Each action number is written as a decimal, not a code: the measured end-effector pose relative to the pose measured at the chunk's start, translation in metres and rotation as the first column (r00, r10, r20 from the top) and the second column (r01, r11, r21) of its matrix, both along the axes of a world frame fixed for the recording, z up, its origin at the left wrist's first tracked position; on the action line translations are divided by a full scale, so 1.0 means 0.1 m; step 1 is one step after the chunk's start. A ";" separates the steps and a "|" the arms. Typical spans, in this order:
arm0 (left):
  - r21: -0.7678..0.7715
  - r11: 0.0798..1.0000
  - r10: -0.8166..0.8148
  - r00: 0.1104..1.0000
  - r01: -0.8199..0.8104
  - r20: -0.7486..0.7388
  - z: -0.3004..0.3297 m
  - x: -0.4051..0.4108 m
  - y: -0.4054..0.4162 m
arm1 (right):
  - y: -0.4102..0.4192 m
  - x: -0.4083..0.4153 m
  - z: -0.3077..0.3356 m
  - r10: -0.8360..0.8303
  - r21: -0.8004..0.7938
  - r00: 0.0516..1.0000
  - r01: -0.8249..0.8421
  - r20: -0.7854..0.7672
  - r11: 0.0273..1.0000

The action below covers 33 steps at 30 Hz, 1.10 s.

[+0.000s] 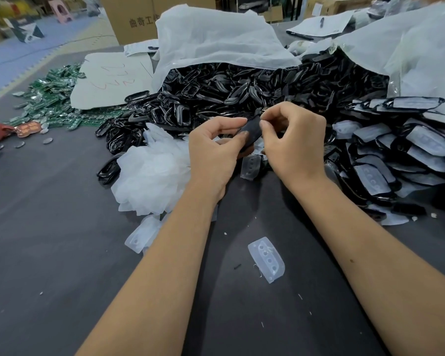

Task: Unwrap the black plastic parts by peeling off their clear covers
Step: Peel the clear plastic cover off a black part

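I hold one black plastic part [252, 131] up over the dark table [49, 253]. My left hand [213, 152] grips its lower end between thumb and fingers. At the part's upper edge, my right hand [293, 140] pinches with thumb and forefinger; whether it pinches a clear cover there I cannot tell. A peeled clear cover [267, 258] lies on the table between my forearms. To the right is a heap of still-wrapped black parts [396, 155]. A pile of bare black parts [216, 93] spills from a white bag behind my hands.
A mound of discarded clear covers [152, 170] sits left of my left hand. Green circuit boards [52, 98] lie at the far left beside a white sheet [108, 83]. White bags [216, 39] and a cardboard box [131, 19] stand at the back.
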<state>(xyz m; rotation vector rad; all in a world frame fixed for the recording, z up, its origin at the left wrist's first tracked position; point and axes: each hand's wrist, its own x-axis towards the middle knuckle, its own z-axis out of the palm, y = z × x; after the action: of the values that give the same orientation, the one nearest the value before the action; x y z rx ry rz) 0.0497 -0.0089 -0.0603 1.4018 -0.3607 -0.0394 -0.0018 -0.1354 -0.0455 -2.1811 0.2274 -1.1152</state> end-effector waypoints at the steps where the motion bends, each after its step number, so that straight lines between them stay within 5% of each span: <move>1: 0.015 1.000 0.007 1.000 -0.007 0.008 0.00 0.00 0.00 | 0.01 0.00 0.00 -0.008 0.010 1.000 0.008 0.000 1.000; 14: 0.171 0.973 0.120 0.973 -0.155 0.197 0.03 -0.06 -0.08 | 0.11 0.00 -0.01 -0.097 0.117 0.995 0.099 -0.021 0.988; 33: 0.187 0.973 0.092 0.970 -0.136 0.223 0.04 -0.07 -0.09 | 0.03 0.09 -0.06 -0.010 0.486 0.996 0.050 -0.085 0.873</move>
<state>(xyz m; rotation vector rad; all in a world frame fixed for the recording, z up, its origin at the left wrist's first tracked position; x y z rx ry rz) 0.0427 -0.0175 -0.0562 1.6311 -0.4624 0.1752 0.0077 -0.1326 -0.0511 -1.7700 0.5226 -0.8694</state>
